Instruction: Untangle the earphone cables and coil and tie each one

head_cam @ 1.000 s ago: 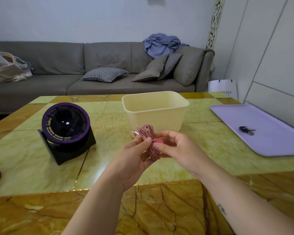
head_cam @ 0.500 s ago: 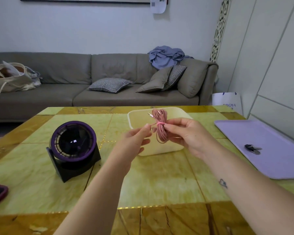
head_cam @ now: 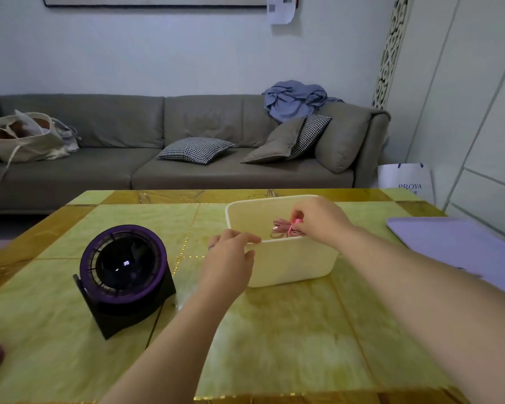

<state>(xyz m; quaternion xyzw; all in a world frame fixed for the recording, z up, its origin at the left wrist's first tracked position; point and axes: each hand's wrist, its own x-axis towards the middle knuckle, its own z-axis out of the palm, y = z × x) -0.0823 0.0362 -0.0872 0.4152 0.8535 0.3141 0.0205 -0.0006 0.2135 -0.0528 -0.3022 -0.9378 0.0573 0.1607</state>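
Here we are at the drop-off: the right hand is down inside the mouth of the cream rectangular plastic tub, fingers curled tight and pinching the pink coiled earphone cable bundle right at its pink tie. The loops fan out to the left of that pinch, just above the near wall. Whether the bundle is touching the tub's floor I cannot tell, since the near wall hides the bottom. On the near-left corner the left hand steadies things, fingers hooked over the rim and thumb against the outer wall, holding the tub where it sits on the yellow-green marble table. To the left stands a round purple-and-black desk fan, well apart from the action, and a flat lilac tray lies off to the right. By the look of it this cable is coiled and tied, so the step in hand is stowing it. The next move calls for a simple opening of the right fingers to let the bundle settle inside, then a clean lift of the hand straight up so no loop snags a finger and pulls the coil loose. The left hand should hold the rim firm until the right is clear.
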